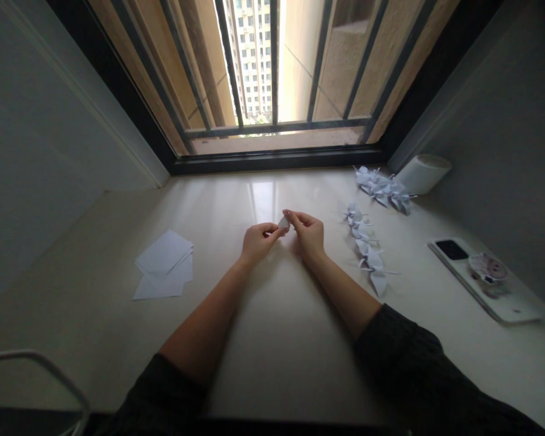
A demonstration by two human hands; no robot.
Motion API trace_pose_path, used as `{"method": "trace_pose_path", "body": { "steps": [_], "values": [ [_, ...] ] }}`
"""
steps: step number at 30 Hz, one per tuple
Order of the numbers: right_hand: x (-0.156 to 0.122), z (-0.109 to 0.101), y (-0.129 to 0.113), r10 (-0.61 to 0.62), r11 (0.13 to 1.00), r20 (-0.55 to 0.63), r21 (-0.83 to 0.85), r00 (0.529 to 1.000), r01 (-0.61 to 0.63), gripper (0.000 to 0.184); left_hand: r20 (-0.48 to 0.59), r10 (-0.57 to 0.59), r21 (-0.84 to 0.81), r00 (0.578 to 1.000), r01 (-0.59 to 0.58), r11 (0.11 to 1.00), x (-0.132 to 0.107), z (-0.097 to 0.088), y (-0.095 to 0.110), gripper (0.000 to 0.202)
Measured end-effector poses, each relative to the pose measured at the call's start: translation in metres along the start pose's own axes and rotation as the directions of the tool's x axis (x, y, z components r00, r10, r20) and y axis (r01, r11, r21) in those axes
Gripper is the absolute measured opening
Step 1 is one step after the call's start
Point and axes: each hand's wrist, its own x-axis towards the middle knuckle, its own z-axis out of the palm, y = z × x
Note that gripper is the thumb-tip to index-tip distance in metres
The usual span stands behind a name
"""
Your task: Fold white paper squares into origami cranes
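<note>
My left hand and my right hand meet over the middle of the pale sill. Both pinch a small folded piece of white paper between their fingertips, held a little above the surface. A loose stack of white paper squares lies to the left of my left hand. To the right of my right hand runs a row of folded paper cranes, and a second cluster of cranes sits farther back.
A white cylindrical container stands at the back right corner. A phone in a white case lies face down at the right. The barred window closes the far edge. A metal chair frame shows at lower left.
</note>
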Motion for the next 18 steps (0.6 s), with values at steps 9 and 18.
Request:
{"method": "trace_pose_path", "body": {
  "steps": [9,18],
  "values": [
    [0.0021,0.0007,0.0012,-0.007,1.0,-0.04,-0.026,0.999,0.006,0.035,-0.012,-0.016,-0.039,1.0,0.015,0.999,0.0012,0.0003,-0.0002,0.036],
    [0.0028,0.0012,0.0025,-0.014,1.0,-0.03,-0.022,0.999,0.013,0.037,-0.008,-0.048,-0.108,0.999,0.046,0.993,0.0024,0.0009,0.0008,0.034]
  ]
}}
